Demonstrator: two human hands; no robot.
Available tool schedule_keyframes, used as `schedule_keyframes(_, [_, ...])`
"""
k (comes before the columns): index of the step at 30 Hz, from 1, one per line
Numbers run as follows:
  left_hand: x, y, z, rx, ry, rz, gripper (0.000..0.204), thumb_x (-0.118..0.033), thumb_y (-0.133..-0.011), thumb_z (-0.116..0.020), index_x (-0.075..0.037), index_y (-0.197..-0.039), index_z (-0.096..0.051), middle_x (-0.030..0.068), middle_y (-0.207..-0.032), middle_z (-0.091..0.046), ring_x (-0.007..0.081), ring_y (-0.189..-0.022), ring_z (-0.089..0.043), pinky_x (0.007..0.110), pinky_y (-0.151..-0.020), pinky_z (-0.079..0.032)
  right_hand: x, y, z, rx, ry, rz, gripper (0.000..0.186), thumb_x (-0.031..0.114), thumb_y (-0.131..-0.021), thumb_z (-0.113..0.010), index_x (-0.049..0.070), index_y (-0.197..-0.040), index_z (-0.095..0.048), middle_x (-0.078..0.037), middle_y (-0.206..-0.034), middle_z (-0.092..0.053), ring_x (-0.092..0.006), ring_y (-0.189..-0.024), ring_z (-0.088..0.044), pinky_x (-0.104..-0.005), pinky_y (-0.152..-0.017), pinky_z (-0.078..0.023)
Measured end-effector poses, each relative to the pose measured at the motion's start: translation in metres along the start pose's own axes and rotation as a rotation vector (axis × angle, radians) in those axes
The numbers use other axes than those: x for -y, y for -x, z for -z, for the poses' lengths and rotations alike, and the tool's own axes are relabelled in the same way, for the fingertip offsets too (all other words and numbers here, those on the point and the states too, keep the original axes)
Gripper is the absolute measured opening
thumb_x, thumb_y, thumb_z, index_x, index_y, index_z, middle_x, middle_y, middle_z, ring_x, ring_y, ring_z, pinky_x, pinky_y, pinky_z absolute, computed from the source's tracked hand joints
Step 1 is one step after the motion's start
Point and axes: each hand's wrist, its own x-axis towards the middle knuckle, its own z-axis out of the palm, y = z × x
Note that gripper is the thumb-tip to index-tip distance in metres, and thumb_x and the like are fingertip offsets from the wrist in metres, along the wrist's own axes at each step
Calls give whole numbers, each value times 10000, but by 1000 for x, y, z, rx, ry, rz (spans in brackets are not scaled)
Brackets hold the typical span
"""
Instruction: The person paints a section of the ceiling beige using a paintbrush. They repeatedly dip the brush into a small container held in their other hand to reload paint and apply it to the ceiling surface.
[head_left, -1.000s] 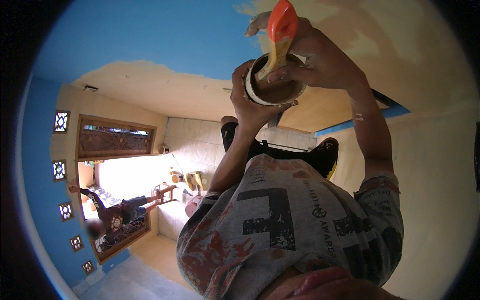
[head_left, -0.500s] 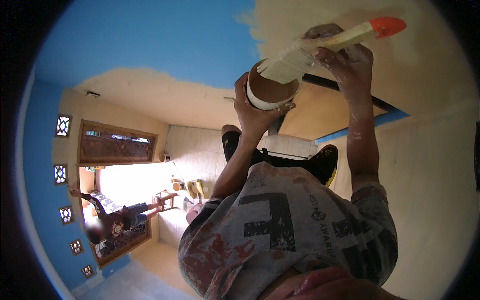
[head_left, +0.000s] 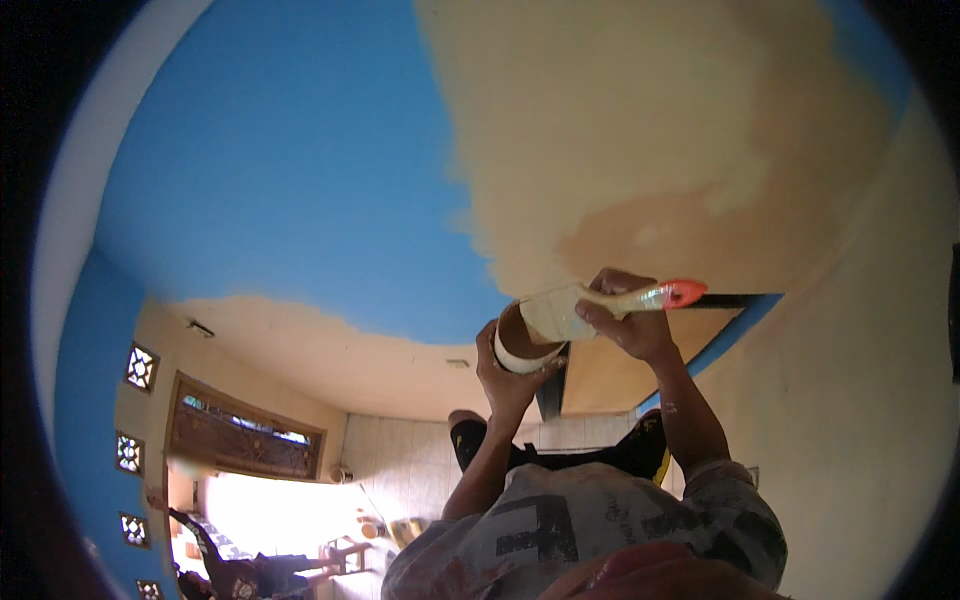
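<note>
My left hand (head_left: 508, 392) is wrapped around a small round white tub (head_left: 522, 360), which is tilted and has brownish-beige paint inside. In my right hand (head_left: 632, 325) is a wide paintbrush (head_left: 558, 312) with a pale handle and a red end. Its paint-coated bristles reach over the tub's rim and partly into the mouth, so their tips are hard to make out. Ahead of both hands stands a wall, partly blue (head_left: 330, 190) and partly beige (head_left: 560, 130), with a darker, wet-looking beige patch (head_left: 650, 225) nearest the brush.
A dark-edged panel (head_left: 610, 370) lies below my right hand. Further down at left are a wooden-framed doorway (head_left: 250, 430), a person (head_left: 245, 575) with one arm raised, a wooden stool (head_left: 350, 557), and a yellow container (head_left: 403, 532) on the tiled floor.
My view has tilted up, showing more wall. Both hands sit lower in the picture, and the brush, earlier slanting up to the right above the tub, now lies flatter with its bristles at the tub's mouth.
</note>
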Motion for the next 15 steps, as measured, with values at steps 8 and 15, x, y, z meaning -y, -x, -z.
schedule_keyframes(8, [-7, -3, -6, 0, 37, 29, 913, -263, -533, -946, -30, -1254, -438, 158, -1120, -622, 256, -1038, -616, 371, -887, -509, 15, 3, 3, -143, -106, 27, 205, 99, -838, -696, 4, -707, -569, -43, -664, -547, -98, -606, -515, -261, -542, -414])
schedule_keyframes(15, [-4, -3, -5, 0, 73, 27, 894, -260, -545, -940, -26, -1248, -441, 160, -1099, -632, 253, -1010, -629, 367, -868, -518, 14, 2, 2, -125, 11, 170, 210, 40, -796, -702, -19, -663, -551, -88, -714, -579, -153, -631, -530, -283, -582, -418])
